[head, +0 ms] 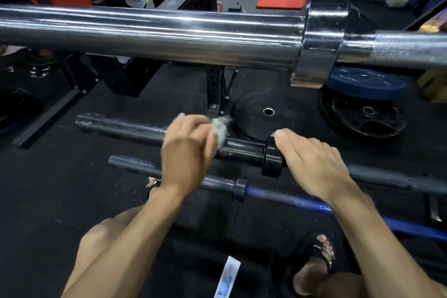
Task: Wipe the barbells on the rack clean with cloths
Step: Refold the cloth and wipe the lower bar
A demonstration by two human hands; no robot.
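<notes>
The left hand [187,150] grips a grey cloth [220,129] bunched against the sleeve of the black barbell [242,147], low near the floor, likely to scrub it; the right hand [312,164] lies flat, fingers straight, by its collar [272,156], seemingly steadying the bar against rolling

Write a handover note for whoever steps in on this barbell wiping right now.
Left hand: grips a grey cloth against the sleeve of the black barbell.
Right hand: fingers laid over that bar beside its collar, steadying it.
Blue-shafted barbell lies nearer; chrome barbell sits higher up, close to the camera.
Done: cannot tell which bars are already clean.
Left: finish this sleeve, then check the other bars.
</notes>
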